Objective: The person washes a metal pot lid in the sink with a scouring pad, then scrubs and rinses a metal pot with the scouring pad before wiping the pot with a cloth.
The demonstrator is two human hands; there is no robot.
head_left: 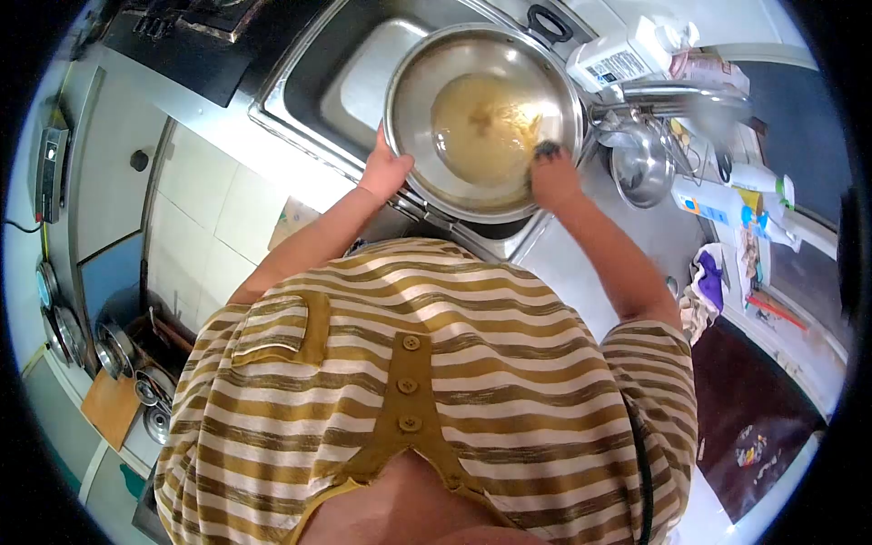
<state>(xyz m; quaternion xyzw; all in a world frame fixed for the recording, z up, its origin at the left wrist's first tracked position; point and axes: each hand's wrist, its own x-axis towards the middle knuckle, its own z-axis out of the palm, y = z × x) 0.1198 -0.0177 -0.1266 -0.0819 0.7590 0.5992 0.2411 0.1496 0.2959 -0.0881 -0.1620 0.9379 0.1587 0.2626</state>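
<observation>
A wide stainless steel pan [415, 136] rests over the sink, with cloudy yellowish water [472, 150] pooled at its bottom. My left hand [386, 169] is closed on the pan's rim at the left, thumb over the edge. Inside the right wall of the pan, my right hand [554, 182] presses a dark scrubber [546, 149], its fingers wrapped around it. Most of the scrubber is hidden by the hand. A black loop handle [550, 24] shows beyond the far right rim; I cannot tell if it belongs to the pan.
Under and left of the pan lies the steel sink [313, 86]. A faucet [677, 91] reaches in from the right, near a small steel bowl [643, 168]. White bottles [627, 59] and a cloth [704, 291] line the right side. A black stovetop [186, 54] is at upper left.
</observation>
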